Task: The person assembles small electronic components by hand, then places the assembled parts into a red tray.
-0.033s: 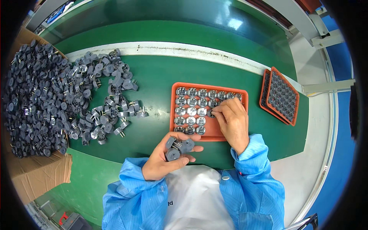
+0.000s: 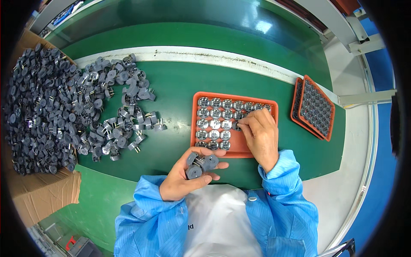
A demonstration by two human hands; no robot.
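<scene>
At the bottom centre of the frame, blue smock sleeves (image 2: 282, 201) and a white plastic apron (image 2: 218, 222) fill the foreground. Just above them, the left hand (image 2: 186, 180) lies palm up, its grip closed loosely around a small handful of grey round plastic plug parts (image 2: 200, 162), thumb over the top of them. To the right and a little farther up, the right hand (image 2: 260, 135) rests on the orange rectangular plastic tray (image 2: 201, 147) at the centre of the frame; its fingertips (image 2: 240, 124) pinch one small dark part (image 2: 236, 126) against the tray's third row, so that grip is closed on the part. The tray's left and upper cells hold rows of shiny metal-faced round parts (image 2: 214, 113); the area under the hand is hidden. The tray sits on the green counter (image 2: 171, 85). At the left of the frame, a loose heap of grey pronged plug parts (image 2: 115, 111) spreads over the counter, and beyond it, at the far left, a brown cardboard box (image 2: 43, 188) holds many more. At the right, well apart from the hands, a stack of orange filled trays (image 2: 312, 109) lies tilted.
</scene>
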